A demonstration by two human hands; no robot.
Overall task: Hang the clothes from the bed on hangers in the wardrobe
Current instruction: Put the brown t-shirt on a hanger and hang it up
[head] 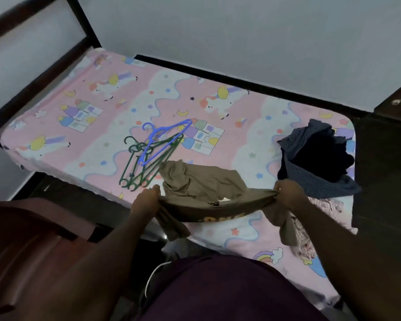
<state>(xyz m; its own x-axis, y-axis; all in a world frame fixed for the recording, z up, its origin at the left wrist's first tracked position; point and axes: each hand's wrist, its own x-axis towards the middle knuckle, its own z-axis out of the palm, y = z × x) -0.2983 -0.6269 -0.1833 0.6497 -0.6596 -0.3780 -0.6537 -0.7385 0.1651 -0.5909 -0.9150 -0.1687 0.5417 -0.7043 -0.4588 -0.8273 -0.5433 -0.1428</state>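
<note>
My left hand (148,200) and right hand (287,193), fingers clamped, stretch an olive shirt (206,188) over the bed (107,89). Hangers (148,154) lie unused; dark clothes (315,156) wait. Barely begun, I judge.

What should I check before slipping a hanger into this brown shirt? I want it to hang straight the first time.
1. Both hands grip the brown shirt, left hand and right hand: ok.
2. Shirt stretched flat between them: ok.
3. Hangers within reach on the bed: ok.
4. A hand free to take one: not ok.
5. Neck opening found: cannot tell.
6. Dark clothes pile clear of shirt: ok.
</note>
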